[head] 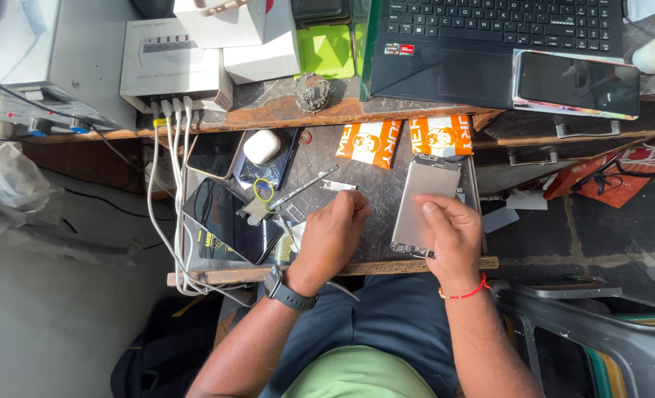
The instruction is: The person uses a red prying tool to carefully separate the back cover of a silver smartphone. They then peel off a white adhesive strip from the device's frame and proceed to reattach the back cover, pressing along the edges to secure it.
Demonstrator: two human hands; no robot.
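My right hand (453,239) rests on a silver metal phone frame (425,193) lying flat on the dark work mat (375,188), with the thumb pressing on its lower half. My left hand (333,237), with a dark watch on the wrist, is closed with its fingertips pinched near the frame's left edge; what it pinches is hidden. A small white part (338,186) and metal tweezers (303,189) lie just beyond the left hand.
A dark phone (230,221) lies at the left beside white cables (171,169). A white earbud case (261,147) sits on another phone. Two orange sachets (405,138) lie behind the frame. A laptop (489,37) with a phone (576,82) on it stands on the upper shelf.
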